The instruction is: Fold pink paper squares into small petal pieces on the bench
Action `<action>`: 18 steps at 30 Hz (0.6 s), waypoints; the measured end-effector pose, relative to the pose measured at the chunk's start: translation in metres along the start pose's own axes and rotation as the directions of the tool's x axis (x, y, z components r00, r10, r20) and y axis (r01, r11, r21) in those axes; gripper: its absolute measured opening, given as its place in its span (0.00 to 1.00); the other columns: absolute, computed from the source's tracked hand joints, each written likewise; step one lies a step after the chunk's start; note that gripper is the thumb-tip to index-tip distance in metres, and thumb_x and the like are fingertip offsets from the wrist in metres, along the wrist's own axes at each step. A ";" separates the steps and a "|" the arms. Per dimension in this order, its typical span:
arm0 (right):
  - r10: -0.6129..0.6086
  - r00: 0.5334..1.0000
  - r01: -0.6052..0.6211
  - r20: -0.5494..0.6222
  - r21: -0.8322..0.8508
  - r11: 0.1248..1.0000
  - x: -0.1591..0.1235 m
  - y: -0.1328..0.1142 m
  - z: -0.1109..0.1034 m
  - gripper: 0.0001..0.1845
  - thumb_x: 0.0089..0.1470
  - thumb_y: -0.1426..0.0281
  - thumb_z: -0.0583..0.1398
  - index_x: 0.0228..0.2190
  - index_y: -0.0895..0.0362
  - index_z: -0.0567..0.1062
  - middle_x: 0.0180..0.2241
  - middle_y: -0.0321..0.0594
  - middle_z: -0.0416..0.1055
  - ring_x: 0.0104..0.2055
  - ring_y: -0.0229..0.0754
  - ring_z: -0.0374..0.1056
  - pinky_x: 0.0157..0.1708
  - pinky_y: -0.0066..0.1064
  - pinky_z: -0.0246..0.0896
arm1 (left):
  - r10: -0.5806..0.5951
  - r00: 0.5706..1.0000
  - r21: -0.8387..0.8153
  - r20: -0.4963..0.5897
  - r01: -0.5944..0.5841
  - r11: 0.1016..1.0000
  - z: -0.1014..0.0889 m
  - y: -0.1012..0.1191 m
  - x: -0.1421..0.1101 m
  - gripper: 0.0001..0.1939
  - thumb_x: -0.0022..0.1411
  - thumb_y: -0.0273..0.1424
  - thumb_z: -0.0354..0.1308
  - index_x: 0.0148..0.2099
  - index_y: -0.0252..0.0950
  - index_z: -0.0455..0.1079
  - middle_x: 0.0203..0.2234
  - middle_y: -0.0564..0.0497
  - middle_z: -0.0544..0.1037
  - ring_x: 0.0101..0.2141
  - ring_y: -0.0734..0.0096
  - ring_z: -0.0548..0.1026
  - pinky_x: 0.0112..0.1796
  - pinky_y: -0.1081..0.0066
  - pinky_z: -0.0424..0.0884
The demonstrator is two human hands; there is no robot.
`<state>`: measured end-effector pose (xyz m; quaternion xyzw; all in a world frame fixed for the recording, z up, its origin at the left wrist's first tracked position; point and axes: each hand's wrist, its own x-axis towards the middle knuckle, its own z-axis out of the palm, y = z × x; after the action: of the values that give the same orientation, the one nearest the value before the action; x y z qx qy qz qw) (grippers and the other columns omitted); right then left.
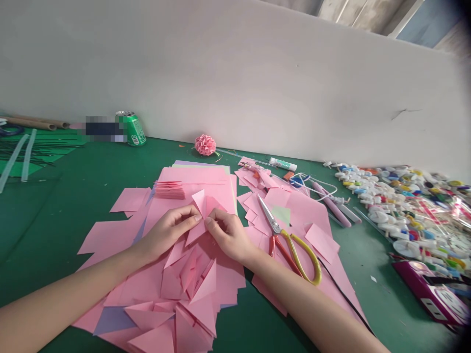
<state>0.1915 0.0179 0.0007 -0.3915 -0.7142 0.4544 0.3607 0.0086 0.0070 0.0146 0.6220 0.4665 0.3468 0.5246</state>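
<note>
Between my two hands is a folded piece of pink paper (199, 201), held above a spread of pink sheets (147, 260). My left hand (178, 223) pinches its left side with thumb and fingertips. On its right side, my right hand (226, 233) is closed in the same way. Several folded pink paper pieces (189, 274) lie in a heap just below, towards me. A neat stack of small pink squares (169, 190) rests beyond my left hand. Scissors (285, 240) with yellow and red handles lie to the right of my right hand.
A pink paper flower ball (205, 145) sits near the wall, with a green can (133, 128) further left. A glue stick (282, 164), pink paper scraps (257, 179) and a hot glue gun (334, 203) lie right. Many small plastic pieces (401, 201) and a magenta device (432, 294) occupy the far right.
</note>
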 end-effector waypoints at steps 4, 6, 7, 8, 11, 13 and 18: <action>0.008 1.000 -0.008 0.020 -0.016 1.000 0.000 0.001 0.000 0.15 0.59 0.63 0.54 0.24 0.57 0.63 0.21 0.30 0.57 0.24 0.32 0.52 0.24 0.25 0.48 | 0.000 1.000 0.002 0.030 0.000 1.000 0.000 -0.002 -0.001 0.14 0.65 0.41 0.52 0.33 0.36 0.66 0.28 0.55 0.67 0.32 0.70 0.65 0.35 0.73 0.63; -0.003 1.000 0.003 0.014 -0.013 1.000 0.000 0.001 0.000 0.14 0.59 0.64 0.53 0.24 0.57 0.63 0.21 0.30 0.58 0.24 0.32 0.52 0.25 0.25 0.48 | 0.006 1.000 0.007 0.028 -0.006 1.000 0.000 -0.002 0.000 0.14 0.65 0.41 0.52 0.33 0.36 0.66 0.28 0.54 0.67 0.33 0.70 0.65 0.36 0.73 0.63; -0.011 1.000 0.011 0.008 -0.009 1.000 0.000 0.001 0.000 0.13 0.58 0.65 0.53 0.24 0.57 0.64 0.22 0.31 0.58 0.25 0.33 0.53 0.25 0.25 0.49 | 0.008 1.000 0.009 0.023 -0.009 1.000 0.000 -0.002 0.000 0.14 0.65 0.41 0.52 0.33 0.36 0.66 0.28 0.55 0.67 0.33 0.70 0.65 0.36 0.73 0.63; -0.017 1.000 0.017 -0.001 -0.005 1.000 0.000 0.001 0.000 0.13 0.58 0.65 0.53 0.24 0.57 0.64 0.22 0.31 0.59 0.25 0.33 0.53 0.25 0.25 0.49 | 0.010 1.000 0.011 0.018 -0.010 1.000 0.000 -0.002 0.000 0.14 0.65 0.41 0.52 0.33 0.36 0.66 0.28 0.55 0.67 0.32 0.70 0.65 0.36 0.73 0.63; -0.026 0.999 0.026 -0.024 0.011 1.000 -0.001 0.000 0.001 0.12 0.58 0.66 0.53 0.24 0.57 0.64 0.23 0.31 0.59 0.25 0.32 0.53 0.26 0.25 0.49 | 0.005 1.000 0.020 0.001 -0.005 1.000 0.000 -0.001 0.001 0.15 0.65 0.42 0.52 0.32 0.36 0.65 0.26 0.55 0.65 0.31 0.71 0.63 0.34 0.73 0.62; -0.021 0.999 0.022 -0.026 0.017 1.000 -0.001 0.000 0.001 0.12 0.59 0.66 0.53 0.25 0.57 0.64 0.23 0.31 0.59 0.25 0.32 0.53 0.26 0.25 0.49 | 0.001 1.000 0.021 -0.002 -0.001 1.000 0.000 -0.001 0.001 0.15 0.65 0.42 0.52 0.31 0.36 0.65 0.26 0.56 0.64 0.30 0.72 0.63 0.33 0.73 0.61; 0.004 1.000 -0.004 -0.015 -0.006 1.000 0.000 0.001 0.001 0.14 0.58 0.64 0.54 0.24 0.57 0.63 0.22 0.30 0.58 0.24 0.32 0.52 0.25 0.25 0.49 | -0.003 1.000 -0.003 0.015 0.003 1.000 0.000 -0.001 0.001 0.15 0.65 0.42 0.53 0.32 0.36 0.66 0.27 0.55 0.66 0.32 0.71 0.65 0.35 0.73 0.63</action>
<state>0.1910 0.0183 -0.0005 -0.3976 -0.7120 0.4500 0.3639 0.0088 0.0074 0.0139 0.6231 0.4630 0.3419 0.5296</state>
